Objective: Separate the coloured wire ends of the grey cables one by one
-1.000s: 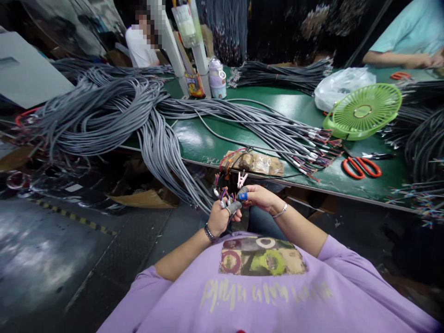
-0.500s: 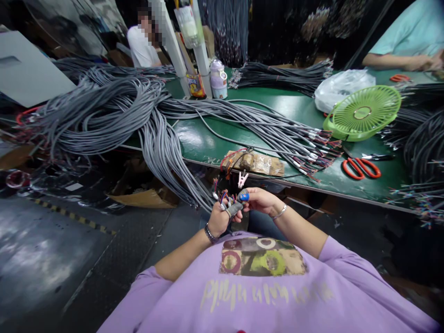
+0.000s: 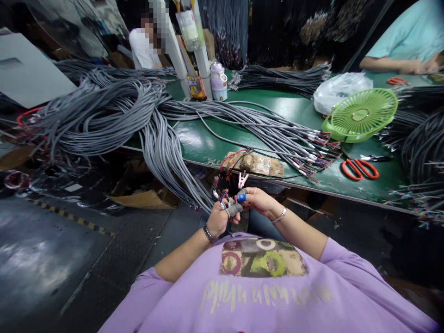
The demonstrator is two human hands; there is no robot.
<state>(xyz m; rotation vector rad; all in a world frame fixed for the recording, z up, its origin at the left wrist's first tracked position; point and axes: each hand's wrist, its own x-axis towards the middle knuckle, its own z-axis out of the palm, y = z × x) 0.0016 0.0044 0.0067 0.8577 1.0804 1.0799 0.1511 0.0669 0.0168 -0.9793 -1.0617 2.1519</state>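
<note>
Just beyond the two hands [image 3: 218, 221] is one clothespin [image 3: 242, 180]; farther off, one bottle [image 3: 218, 83]; to their right, one plastic bag [image 3: 342, 90], one fan [image 3: 362, 114] and at least two pairs of scissors [image 3: 359, 168].

From my remote seat I log small shifts only. My right hand [image 3: 260, 200] has edged slightly left over the last second, and its fingertips now sit a little apart from the covered left thumb [image 3: 233, 210], which is a touch lower. More of the coloured strands [image 3: 236, 200] shows between them. The green fan [image 3: 360, 114], plastic bag [image 3: 342, 90] and red-handled scissors [image 3: 359, 168] all drift left and down in view (camera sway, looks like). A co-worker's hands [image 3: 412, 68], blurred, appear lower and further left too.
</note>
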